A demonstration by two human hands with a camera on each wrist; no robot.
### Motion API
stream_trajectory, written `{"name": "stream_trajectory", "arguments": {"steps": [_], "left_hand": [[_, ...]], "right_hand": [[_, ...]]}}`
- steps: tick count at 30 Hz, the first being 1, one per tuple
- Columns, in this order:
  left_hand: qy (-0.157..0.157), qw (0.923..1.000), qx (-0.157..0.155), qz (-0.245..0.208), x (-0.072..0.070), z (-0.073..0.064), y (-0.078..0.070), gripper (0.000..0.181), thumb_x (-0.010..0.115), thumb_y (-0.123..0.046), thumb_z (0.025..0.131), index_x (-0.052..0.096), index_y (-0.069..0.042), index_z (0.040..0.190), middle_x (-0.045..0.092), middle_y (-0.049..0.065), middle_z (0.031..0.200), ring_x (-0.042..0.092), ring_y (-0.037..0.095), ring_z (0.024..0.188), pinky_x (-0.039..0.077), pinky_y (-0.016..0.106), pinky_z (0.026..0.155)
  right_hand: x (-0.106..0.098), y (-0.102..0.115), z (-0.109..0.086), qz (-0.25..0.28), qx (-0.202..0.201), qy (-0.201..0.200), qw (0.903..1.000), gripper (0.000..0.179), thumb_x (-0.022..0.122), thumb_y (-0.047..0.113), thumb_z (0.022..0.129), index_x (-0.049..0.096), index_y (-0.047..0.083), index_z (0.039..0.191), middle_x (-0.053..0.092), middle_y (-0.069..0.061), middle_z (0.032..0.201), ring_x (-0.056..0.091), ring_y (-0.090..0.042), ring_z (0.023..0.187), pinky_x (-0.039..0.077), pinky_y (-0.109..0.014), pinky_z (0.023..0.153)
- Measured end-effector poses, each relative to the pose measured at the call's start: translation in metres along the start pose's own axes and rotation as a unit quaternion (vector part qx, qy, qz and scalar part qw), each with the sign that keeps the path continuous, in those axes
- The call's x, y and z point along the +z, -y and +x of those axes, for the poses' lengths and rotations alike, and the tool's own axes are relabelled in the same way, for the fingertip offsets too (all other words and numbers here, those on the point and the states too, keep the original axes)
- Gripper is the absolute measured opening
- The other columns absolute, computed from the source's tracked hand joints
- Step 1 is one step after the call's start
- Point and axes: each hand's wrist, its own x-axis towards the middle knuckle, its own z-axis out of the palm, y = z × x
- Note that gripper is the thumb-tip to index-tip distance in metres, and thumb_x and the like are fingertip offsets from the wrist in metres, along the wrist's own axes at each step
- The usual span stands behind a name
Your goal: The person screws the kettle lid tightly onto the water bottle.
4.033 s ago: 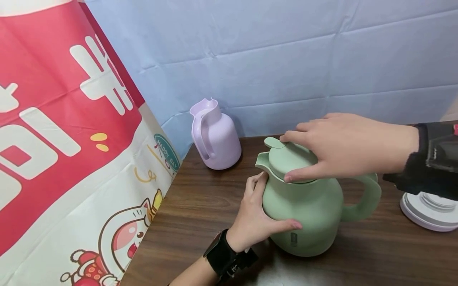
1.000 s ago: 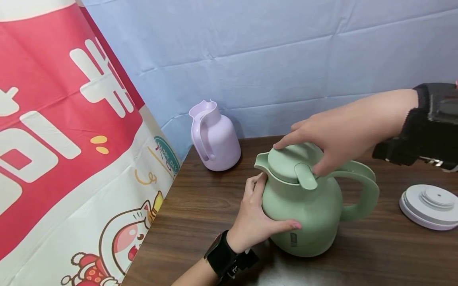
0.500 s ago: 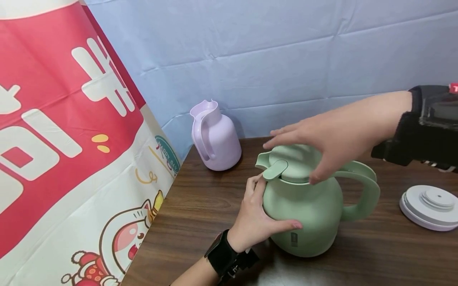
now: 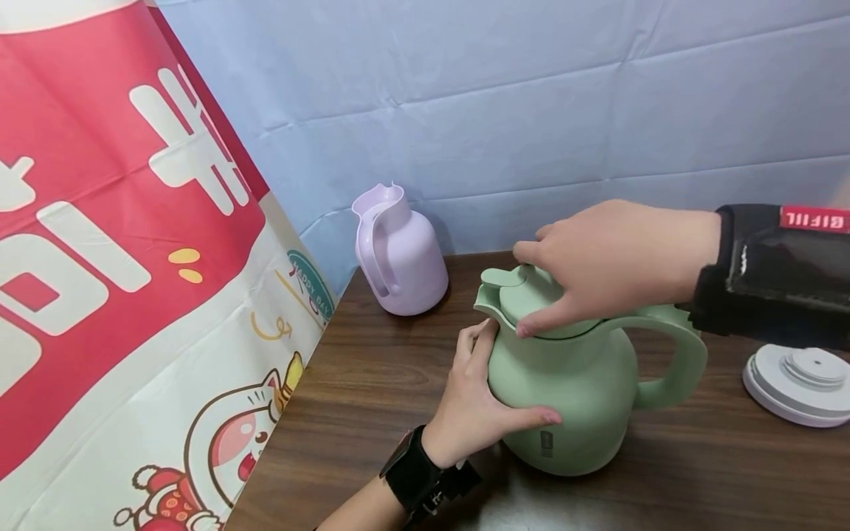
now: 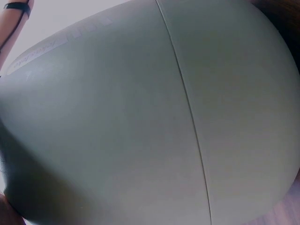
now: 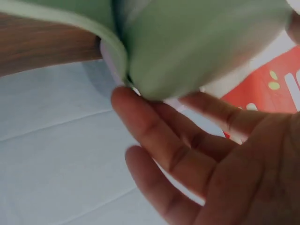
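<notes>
A green thermos jug (image 4: 564, 398) stands upright on the wooden table, its spout to the left and its handle (image 4: 677, 361) to the right. My left hand (image 4: 471, 402) holds the side of its body, thumb across the front. On top sits the round green lid (image 4: 538, 299), its small tab (image 4: 502, 277) pointing left over the spout. From above, my right hand (image 4: 611, 258) grips the lid's edge between thumb and fingers. The right wrist view shows the fingers (image 6: 164, 145) at the lid's rim. Only the jug's wall (image 5: 117, 117) fills the left wrist view.
A lilac jug (image 4: 408, 258) with an open top stands at the back left of the table (image 4: 332, 442). A white and lilac lid (image 4: 803, 383) lies upside down at the right. Behind hangs a pale blue cloth (image 4: 465, 110), with a printed banner (image 4: 80, 221) at the left.
The lid's tab has swung clockwise from the front round to the spout. My right hand has spread, then closed round the lid again. The left hand has stayed in place.
</notes>
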Motion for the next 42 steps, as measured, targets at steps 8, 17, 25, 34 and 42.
{"name": "stream_trajectory", "arguments": {"steps": [8, 17, 25, 34, 42], "left_hand": [[-0.003, 1.0000, -0.001, 0.009, 0.000, 0.000, 0.002, 0.115, 0.090, -0.045, 0.057, 0.019, -0.042, 0.147, 0.026, -0.009, 0.138, 0.034, 0.005, 0.121, 0.043, 0.031, 0.093], [-0.001, 1.0000, -0.008, 0.002, -0.001, -0.001, 0.001, 0.117, 0.091, -0.044, 0.056, 0.018, -0.043, 0.148, 0.026, -0.011, 0.137, 0.031, 0.003, 0.122, 0.043, 0.031, 0.092], [-0.006, 0.9999, -0.009, -0.006, -0.002, -0.003, 0.002, 0.117, 0.092, -0.042, 0.056, 0.020, -0.042, 0.148, 0.027, -0.010, 0.136, 0.033, 0.004, 0.120, 0.043, 0.031, 0.092], [-0.003, 1.0000, -0.007, 0.000, -0.003, -0.004, 0.004, 0.115, 0.091, -0.043, 0.057, 0.020, -0.041, 0.147, 0.027, -0.008, 0.137, 0.033, 0.005, 0.120, 0.042, 0.030, 0.093], [-0.005, 0.9999, -0.011, -0.008, -0.003, -0.006, 0.003, 0.117, 0.092, -0.042, 0.056, 0.019, -0.042, 0.148, 0.028, -0.009, 0.135, 0.033, 0.004, 0.120, 0.042, 0.031, 0.093]], "right_hand": [[-0.010, -0.010, -0.002, 0.075, -0.026, 0.104, 0.9914, 0.085, 0.063, 0.072, 0.072, 0.030, 0.043, 0.145, 0.042, 0.003, 0.140, 0.054, -0.015, 0.108, 0.048, -0.039, 0.080], [-0.012, -0.018, 0.000, 0.135, -0.037, 0.178, 0.9740, 0.090, 0.072, 0.024, 0.069, 0.027, 0.058, 0.138, 0.033, 0.008, 0.145, 0.047, -0.015, 0.105, 0.045, -0.029, 0.060], [-0.013, -0.013, 0.006, 0.077, -0.038, 0.137, 0.9868, 0.079, 0.075, 0.055, 0.068, 0.041, 0.045, 0.139, 0.054, 0.006, 0.124, 0.052, -0.008, 0.084, 0.045, -0.029, 0.064], [-0.012, -0.002, 0.005, 0.023, 0.002, 0.080, 0.9965, 0.082, 0.050, 0.090, 0.060, 0.057, 0.031, 0.117, 0.056, 0.011, 0.088, 0.052, -0.008, 0.068, 0.045, -0.031, 0.058], [-0.017, -0.008, 0.009, 0.092, -0.054, 0.155, 0.9822, 0.078, 0.074, 0.042, 0.070, 0.040, 0.042, 0.140, 0.038, 0.010, 0.144, 0.045, -0.012, 0.119, 0.042, -0.037, 0.086]]}}
